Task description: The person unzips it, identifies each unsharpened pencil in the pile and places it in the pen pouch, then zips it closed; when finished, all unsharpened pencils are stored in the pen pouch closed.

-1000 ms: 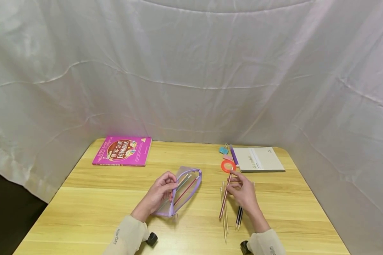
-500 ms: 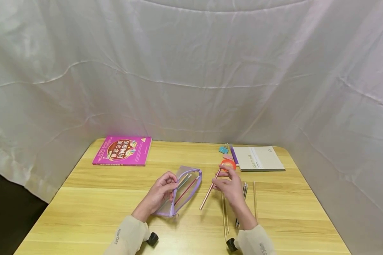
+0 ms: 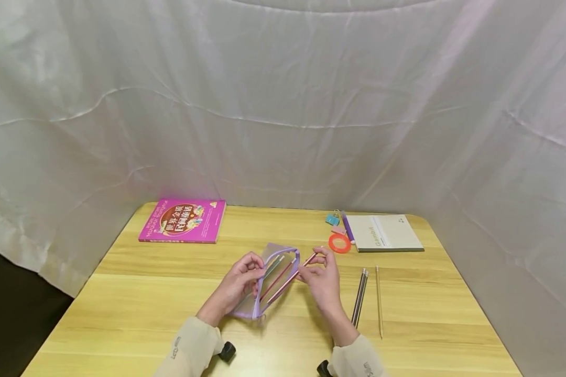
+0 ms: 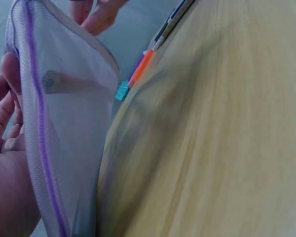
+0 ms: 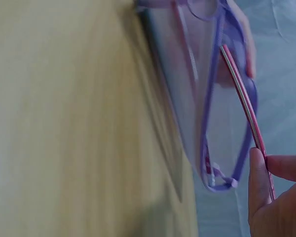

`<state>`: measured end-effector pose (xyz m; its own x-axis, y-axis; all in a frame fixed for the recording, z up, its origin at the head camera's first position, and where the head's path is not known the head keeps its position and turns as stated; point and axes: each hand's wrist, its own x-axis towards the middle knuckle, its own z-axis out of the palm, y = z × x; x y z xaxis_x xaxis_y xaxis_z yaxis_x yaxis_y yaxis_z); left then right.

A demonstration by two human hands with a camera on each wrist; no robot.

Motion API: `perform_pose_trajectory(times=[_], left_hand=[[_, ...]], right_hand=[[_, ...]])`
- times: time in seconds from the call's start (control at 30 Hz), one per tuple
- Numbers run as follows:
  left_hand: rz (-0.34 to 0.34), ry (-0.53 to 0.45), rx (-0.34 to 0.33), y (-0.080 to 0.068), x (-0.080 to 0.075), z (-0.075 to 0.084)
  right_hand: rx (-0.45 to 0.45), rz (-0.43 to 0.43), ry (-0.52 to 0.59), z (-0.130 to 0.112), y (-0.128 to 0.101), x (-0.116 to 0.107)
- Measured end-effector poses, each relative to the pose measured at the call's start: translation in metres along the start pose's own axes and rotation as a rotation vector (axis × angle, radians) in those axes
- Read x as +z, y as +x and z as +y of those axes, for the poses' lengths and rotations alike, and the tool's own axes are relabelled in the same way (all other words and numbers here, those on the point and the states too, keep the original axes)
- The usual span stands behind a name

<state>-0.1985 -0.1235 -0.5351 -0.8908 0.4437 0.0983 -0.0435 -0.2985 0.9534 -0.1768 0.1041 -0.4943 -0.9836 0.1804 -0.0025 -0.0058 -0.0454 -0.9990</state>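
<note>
My left hand (image 3: 233, 288) grips the near rim of a see-through mesh pencil case (image 5: 177, 84) with purple trim, keeping its mouth spread. Inside lie a teal pencil (image 3: 272, 268), a dark red pencil (image 3: 278, 279) and partly hidden ones. A metallic red pencil (image 5: 246, 103) slants across the mouth, its lower end within the purple-edged opening. Its upper end is pinched between thumb and fingers of my right hand (image 3: 323, 280), just right of the case. In the left wrist view, the mesh wall (image 4: 79, 128) covers most of the contents.
Right of my right hand lie dark pencils (image 3: 360, 298), partly behind the forearm, and a wood-coloured pencil (image 3: 379, 303). Farther back are an orange ring (image 3: 332, 246), a pink block (image 3: 338, 230), a teal clip (image 3: 332, 220), a purple pen (image 3: 347, 228) and a notebook (image 3: 401, 233). A magenta book (image 3: 207, 230) lies back left.
My right hand has carried the red pencil leftward from above the loose pencils, and its lower end now reaches into the case's mouth. The left hand and case have stayed nearly still.
</note>
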Motion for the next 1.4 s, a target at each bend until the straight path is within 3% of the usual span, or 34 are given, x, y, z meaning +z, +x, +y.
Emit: perform_pose_trajectory(times=[0.33, 0.77, 1.13, 1.4], left_hand=[[0.005, 0.016, -0.012, 0.002, 0.004, -0.002], [0.003, 0.037, -0.001, -0.001, 0.007, -0.005], [-0.038, 0.037, 0.002, 0.0, 0.006, -0.006], [-0.036, 0.036, 0.021, 0.002, 0.006, -0.009]], right_hand=[[0.042, -0.04, -0.131, 0.02, -0.016, 0.021], [0.104, -0.072, -0.167, 0.028, -0.015, 0.028], [0.065, -0.15, -0.273, 0.031, -0.01, 0.025], [0.004, -0.154, -0.423, 0.033, -0.007, 0.021]])
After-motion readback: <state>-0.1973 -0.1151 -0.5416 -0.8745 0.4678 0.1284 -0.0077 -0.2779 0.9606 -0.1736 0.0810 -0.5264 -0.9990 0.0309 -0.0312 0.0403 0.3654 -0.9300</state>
